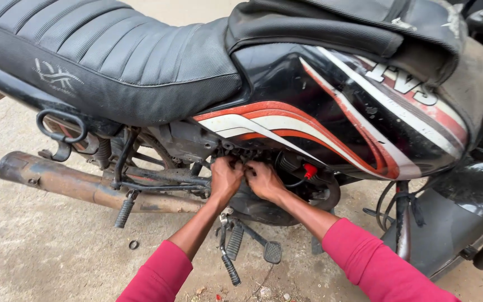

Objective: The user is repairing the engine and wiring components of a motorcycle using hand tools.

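Motorcycle (286, 100), black with red and white stripes, stood on the concrete ground (40, 240). Both hands met under its tank beside the engine (264, 207): left hand (226, 178) and right hand (264, 180), fingers curled tight on some small part I could not make out, above the rusty exhaust pipe (68, 182).

The seat (102, 61) is matt black vinyl, ribbed and finely textured, while the tank (331, 106) is glossy black painted metal with red and white stripes, dusty and scuffed. The exhaust pipe (68, 182) is bare metal gone rusty and dull brown. The footpeg (124, 211) has ridged black rubber, and the floor (40, 251) is rough grey concrete.
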